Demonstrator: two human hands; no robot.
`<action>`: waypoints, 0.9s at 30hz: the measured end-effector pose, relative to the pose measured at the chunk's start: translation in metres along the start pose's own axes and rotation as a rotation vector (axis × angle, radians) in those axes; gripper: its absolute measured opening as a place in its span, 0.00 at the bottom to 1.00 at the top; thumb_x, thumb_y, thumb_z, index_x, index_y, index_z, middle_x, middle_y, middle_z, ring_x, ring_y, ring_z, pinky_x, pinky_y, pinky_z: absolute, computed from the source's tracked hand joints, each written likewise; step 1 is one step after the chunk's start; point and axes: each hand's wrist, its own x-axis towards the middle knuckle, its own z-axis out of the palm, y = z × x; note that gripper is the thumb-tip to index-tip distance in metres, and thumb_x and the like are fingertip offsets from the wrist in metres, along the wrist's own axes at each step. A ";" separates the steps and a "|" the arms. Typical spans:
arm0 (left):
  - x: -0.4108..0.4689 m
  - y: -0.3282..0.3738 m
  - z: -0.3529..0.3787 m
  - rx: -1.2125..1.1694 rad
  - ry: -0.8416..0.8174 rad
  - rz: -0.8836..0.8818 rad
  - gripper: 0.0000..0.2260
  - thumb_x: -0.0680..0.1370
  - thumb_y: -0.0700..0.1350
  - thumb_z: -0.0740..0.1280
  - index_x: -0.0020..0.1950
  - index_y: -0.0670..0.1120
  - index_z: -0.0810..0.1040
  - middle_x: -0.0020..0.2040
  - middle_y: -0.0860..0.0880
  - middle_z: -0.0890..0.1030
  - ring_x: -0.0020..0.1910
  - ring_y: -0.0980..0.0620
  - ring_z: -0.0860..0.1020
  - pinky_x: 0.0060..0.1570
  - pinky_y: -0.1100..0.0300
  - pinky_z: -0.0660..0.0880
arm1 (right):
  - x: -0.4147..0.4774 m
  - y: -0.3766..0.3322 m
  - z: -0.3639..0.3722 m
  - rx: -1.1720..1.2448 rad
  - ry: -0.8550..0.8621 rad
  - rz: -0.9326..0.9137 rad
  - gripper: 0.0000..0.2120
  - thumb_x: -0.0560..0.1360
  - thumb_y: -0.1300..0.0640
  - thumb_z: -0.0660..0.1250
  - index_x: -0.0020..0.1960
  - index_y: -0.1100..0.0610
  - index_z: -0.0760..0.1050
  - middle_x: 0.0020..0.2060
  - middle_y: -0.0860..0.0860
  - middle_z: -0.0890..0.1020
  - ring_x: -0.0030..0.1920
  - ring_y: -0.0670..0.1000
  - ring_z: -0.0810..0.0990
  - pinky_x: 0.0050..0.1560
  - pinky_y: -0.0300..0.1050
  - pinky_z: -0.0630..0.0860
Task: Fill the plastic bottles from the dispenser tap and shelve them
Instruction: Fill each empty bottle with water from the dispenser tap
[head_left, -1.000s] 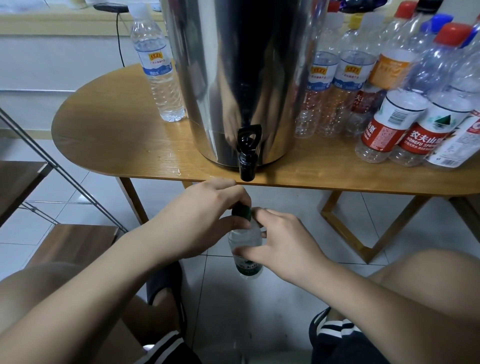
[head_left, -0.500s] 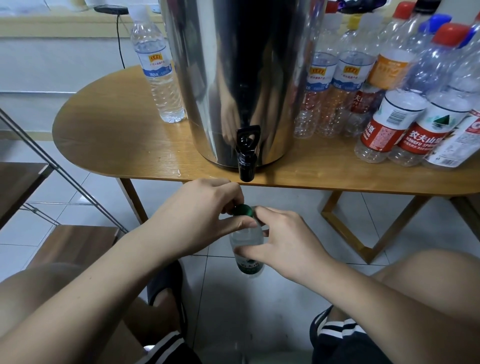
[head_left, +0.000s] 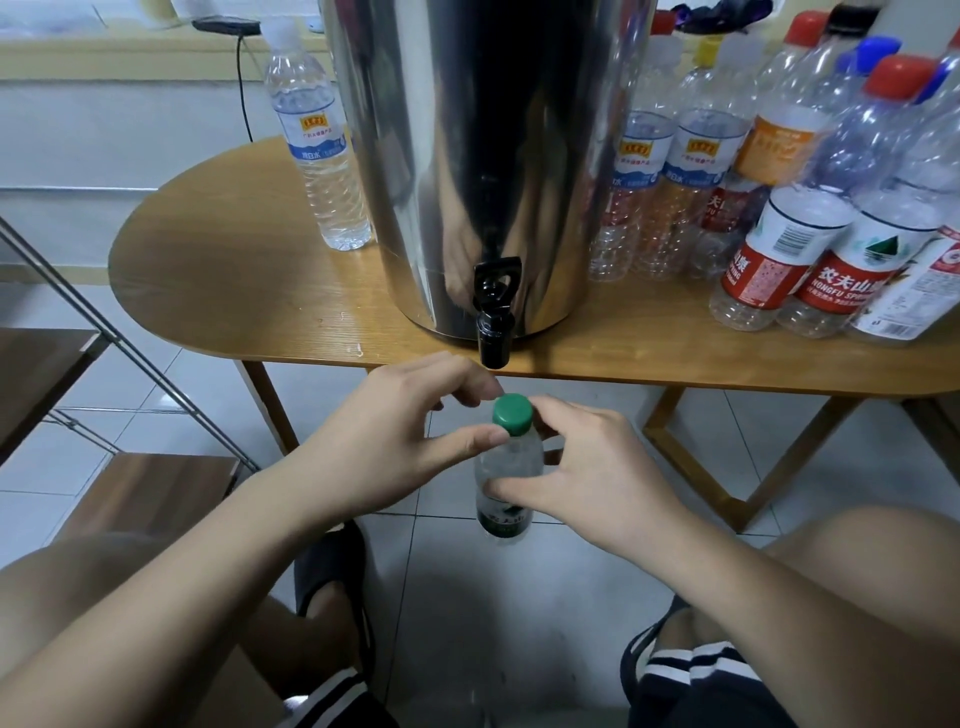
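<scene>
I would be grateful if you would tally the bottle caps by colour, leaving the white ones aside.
Red caps: 3
Blue caps: 2
Yellow cap: 1
Black cap: 1
Green cap, on the held bottle: 1
Total: 8

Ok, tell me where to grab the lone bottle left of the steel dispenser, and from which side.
Take the lone bottle around its ribbed lower body, below the label, coming from the left. It stands upright near the table edge; the dispenser sits close against its right side, and its left and front are open.
</scene>
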 end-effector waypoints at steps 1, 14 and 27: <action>-0.002 -0.003 -0.002 -0.023 -0.015 -0.024 0.15 0.80 0.61 0.74 0.61 0.55 0.81 0.56 0.60 0.84 0.59 0.56 0.82 0.54 0.59 0.78 | -0.001 -0.001 -0.003 0.004 0.004 -0.001 0.25 0.67 0.41 0.84 0.62 0.39 0.81 0.51 0.35 0.84 0.54 0.38 0.82 0.51 0.40 0.81; -0.031 -0.012 0.023 -0.127 -0.178 -0.159 0.32 0.72 0.64 0.82 0.72 0.61 0.73 0.66 0.64 0.81 0.67 0.61 0.79 0.63 0.53 0.79 | -0.007 -0.015 -0.024 0.314 0.055 -0.080 0.22 0.68 0.48 0.86 0.59 0.43 0.84 0.55 0.43 0.87 0.57 0.48 0.84 0.53 0.47 0.84; -0.023 -0.014 -0.011 -0.017 -0.059 -0.116 0.26 0.69 0.55 0.85 0.62 0.56 0.77 0.53 0.60 0.85 0.51 0.56 0.84 0.48 0.52 0.81 | -0.004 -0.009 -0.027 0.375 -0.066 -0.156 0.32 0.68 0.48 0.86 0.69 0.41 0.78 0.62 0.45 0.84 0.62 0.51 0.84 0.58 0.52 0.85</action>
